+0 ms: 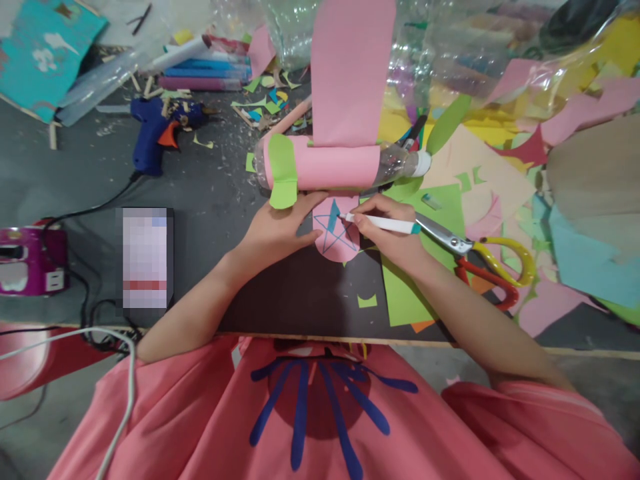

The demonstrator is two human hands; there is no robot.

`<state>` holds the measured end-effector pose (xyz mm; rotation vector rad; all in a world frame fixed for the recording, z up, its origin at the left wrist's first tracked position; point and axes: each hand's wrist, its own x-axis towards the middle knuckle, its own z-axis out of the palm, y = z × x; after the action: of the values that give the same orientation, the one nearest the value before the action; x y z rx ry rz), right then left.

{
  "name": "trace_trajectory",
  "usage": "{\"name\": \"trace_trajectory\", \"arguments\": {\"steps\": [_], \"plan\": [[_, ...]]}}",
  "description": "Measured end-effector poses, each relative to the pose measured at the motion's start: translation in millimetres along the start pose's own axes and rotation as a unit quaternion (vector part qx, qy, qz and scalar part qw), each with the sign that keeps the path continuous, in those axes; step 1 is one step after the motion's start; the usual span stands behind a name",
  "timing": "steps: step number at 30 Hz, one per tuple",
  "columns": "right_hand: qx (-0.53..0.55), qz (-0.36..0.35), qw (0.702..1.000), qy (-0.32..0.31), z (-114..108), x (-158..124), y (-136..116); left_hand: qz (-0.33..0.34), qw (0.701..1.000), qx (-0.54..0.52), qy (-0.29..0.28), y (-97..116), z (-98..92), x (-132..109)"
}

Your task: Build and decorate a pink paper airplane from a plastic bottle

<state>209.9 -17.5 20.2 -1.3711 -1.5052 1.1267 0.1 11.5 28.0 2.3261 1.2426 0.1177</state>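
My right hand (387, 235) is closed around a white marker (383, 224) whose tip rests on a round pink paper piece (336, 248) bearing a blue star outline. My left hand (278, 228) lies flat with fingers stretched out, pressing the left edge of that pink piece onto the dark table (280, 293). Just beyond the hands lies a plastic bottle (395, 163) wrapped in pink paper, with a green paper fin (283, 172) at its left end and a tall pink paper strip (349, 73) rising from it.
Scissors (480, 257) with red and yellow handles lie right of my right hand on green paper (440, 207). A blue glue gun (157, 130) and markers (207, 70) sit at back left, a phone (145, 259) at left. Coloured paper scraps (550, 133) cover the right side.
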Motion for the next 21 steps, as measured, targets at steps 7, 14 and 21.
{"name": "trace_trajectory", "arguments": {"steps": [7, 14, 21], "plan": [[0.011, 0.025, 1.0, -0.001, 0.6, -0.1, -1.3, 0.006, 1.0, -0.002, 0.01, -1.9, 1.7, -0.8], [0.005, 0.038, 0.999, -0.01, -0.8, 0.4, -2.1, 0.006, 1.0, -0.003, 0.003, -0.3, -0.2, -0.2], [0.008, 0.05, 0.999, -0.001, 0.0, 0.3, -0.9, 0.003, 1.0, -0.002, -0.004, 1.4, -1.2, 0.1]]}}
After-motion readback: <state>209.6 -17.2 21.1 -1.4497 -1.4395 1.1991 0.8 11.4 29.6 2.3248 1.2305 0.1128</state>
